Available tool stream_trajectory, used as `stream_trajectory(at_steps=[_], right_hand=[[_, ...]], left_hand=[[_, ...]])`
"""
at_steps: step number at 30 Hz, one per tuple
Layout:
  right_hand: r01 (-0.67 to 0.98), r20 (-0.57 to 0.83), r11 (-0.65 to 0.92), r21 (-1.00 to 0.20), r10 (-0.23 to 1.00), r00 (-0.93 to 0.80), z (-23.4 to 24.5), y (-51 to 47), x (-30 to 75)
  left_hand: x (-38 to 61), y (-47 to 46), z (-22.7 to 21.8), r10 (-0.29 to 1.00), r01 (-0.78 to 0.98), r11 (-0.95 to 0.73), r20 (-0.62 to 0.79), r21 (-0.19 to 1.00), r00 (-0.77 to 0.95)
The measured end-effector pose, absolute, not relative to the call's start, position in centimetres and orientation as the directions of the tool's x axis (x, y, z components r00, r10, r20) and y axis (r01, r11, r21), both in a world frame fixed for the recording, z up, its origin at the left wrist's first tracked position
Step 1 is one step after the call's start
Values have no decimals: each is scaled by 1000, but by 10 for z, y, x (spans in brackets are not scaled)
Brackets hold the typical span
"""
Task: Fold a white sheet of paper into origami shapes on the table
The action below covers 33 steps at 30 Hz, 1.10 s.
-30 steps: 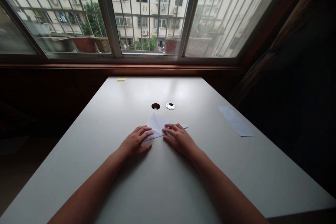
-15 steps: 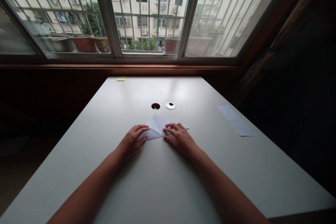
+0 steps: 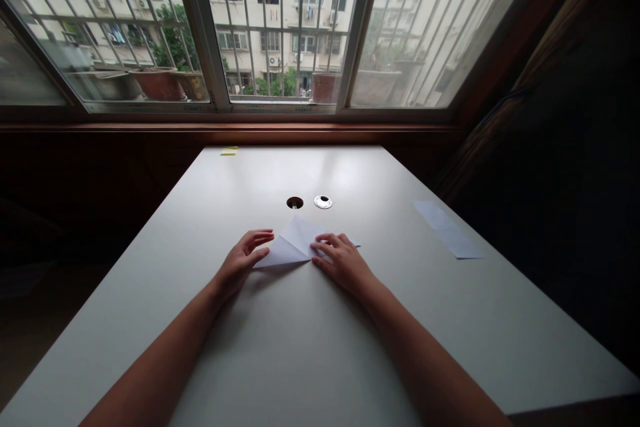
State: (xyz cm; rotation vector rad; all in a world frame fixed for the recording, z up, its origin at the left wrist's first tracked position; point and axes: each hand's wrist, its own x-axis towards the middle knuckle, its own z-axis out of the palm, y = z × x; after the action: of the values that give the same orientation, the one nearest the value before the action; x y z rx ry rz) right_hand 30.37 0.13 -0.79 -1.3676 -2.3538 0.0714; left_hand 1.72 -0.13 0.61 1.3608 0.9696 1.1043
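Observation:
A white sheet of paper (image 3: 285,252), folded to a peak at the back with slanting creases, lies on the white table (image 3: 300,347). My left hand (image 3: 244,257) is at the paper's left corner, fingers apart and thumb stretched toward the sheet; whether the thumb touches it I cannot tell. On the right half of the paper, my right hand (image 3: 343,259) grips it with bent fingers on top and the thumb at the front edge. That hand covers much of the paper's right side.
A separate strip of paper (image 3: 447,230) lies near the table's right edge. Behind the folded sheet are a round cable hole (image 3: 295,203) and a silver ring-shaped cover (image 3: 323,202). Yellow tape (image 3: 229,151) sticks at the far left corner. A barred window (image 3: 280,27) stands beyond.
My left hand has drawn back to the left and its fingers have lifted from the paper, uncovering the left flap. My right hand stays in place on the sheet.

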Motion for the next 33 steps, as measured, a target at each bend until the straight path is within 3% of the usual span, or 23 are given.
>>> stream_trajectory(at_steps=[6,12,22,29,33], right_hand=[[828,320,503,-248,849,-421,-6,0,303],[819,358,522,-237,831,-426,-6,0,303],[776,430,592,-217,772,-469,-1,-5,297],[739,523,661,-131,679,-515,11,-11,292],[733,566,675,-88,639,-520,18,-14,289]], left_hand=[[20,-3,0,916,197,-324,254,925,312],[26,-5,0,810,419,-574,413,704,416],[25,-3,-1,749,406,-662,556,630,361],[27,-10,10,766,336,-640,536,691,356],[25,-9,12,747,462,-657,596,596,295]])
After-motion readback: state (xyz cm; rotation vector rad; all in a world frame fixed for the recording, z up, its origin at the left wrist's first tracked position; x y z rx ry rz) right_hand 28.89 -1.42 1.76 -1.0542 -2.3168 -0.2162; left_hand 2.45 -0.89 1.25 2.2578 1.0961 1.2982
